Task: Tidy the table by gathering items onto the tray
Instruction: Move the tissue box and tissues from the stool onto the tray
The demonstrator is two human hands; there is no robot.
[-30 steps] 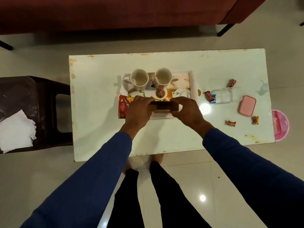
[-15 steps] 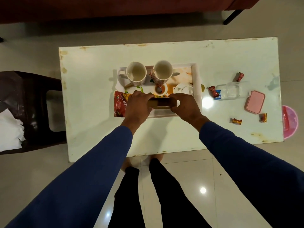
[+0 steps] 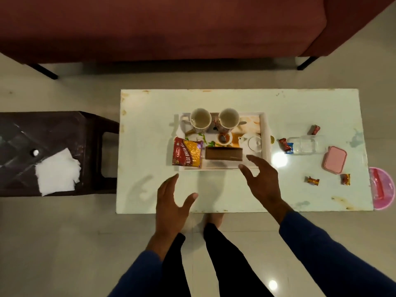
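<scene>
A white tray [image 3: 265, 133] sits mid-table holding two mugs [image 3: 200, 118] [image 3: 228, 118], a small cup with a spoon [image 3: 224, 139], a white teapot [image 3: 254, 144], a red and yellow snack packet [image 3: 188, 154] and a brown box [image 3: 224, 153]. My left hand [image 3: 171, 202] hovers open over the table's near edge, below the packet. Just off the tray's near right corner, my right hand [image 3: 262, 181] is open with fingers spread. Right of the tray lie a clear jar on its side [image 3: 307, 144], a pink lidded box [image 3: 335, 160] and several wrapped candies [image 3: 312, 180].
The white table [image 3: 214, 99] has worn edges. A dark stool [image 3: 53, 133] with white tissues [image 3: 56, 177] stands to the left. A maroon sofa [image 3: 171, 26] lies beyond the table. A pink bin [image 3: 384, 189] sits at the right edge. My legs stand below.
Both hands have let go of the brown box, which now rests on the tray, and have drawn back toward me with fingers apart. The camera has moved back.
</scene>
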